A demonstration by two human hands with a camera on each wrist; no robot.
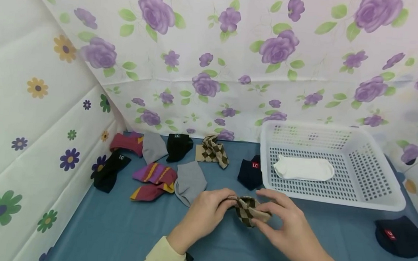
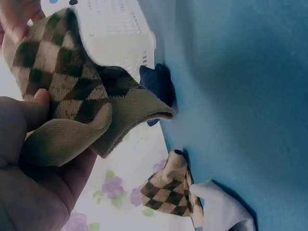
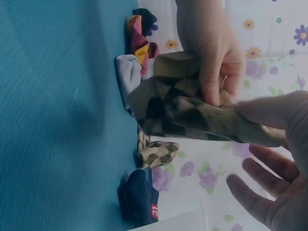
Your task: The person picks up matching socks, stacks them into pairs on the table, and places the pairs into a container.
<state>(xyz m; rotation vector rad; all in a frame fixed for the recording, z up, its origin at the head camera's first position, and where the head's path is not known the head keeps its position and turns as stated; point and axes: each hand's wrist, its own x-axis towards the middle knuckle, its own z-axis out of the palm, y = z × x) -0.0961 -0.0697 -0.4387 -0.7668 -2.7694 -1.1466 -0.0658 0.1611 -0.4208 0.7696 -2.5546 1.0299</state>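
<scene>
Behind one white basket (image 1: 330, 198), a flowered cloth (image 1: 207, 42) is hanging, meeting the far edge of the blue table cover (image 1: 116, 236). That cover is running on past the basket's near rim, leaving free room around both hands. Inside the basket, one white sock bundle (image 1: 303, 168) is lying. Just off its near left corner, the left hand (image 1: 204, 212) is pinching a checked sock (image 1: 245, 214) tightly between thumb and curled fingers; the right hand (image 1: 293, 223) is holding the other side, thumb and bent fingers partly apart around it. Left of the basket, two grey socks (image 1: 190, 183), two black socks (image 1: 179, 148), two burgundy socks (image 1: 152, 175), a second checked sock (image 1: 205, 152) and a navy sock (image 1: 247, 174) are lying, the navy one close against the basket. Right of it, another navy sock (image 1: 403, 242) is resting. White "LC" lettering is showing on both black socks and on the left navy sock's red label (image 1: 255, 165); the right one's red tag (image 1: 390, 234) is showing lettering too small to read surely.
</scene>
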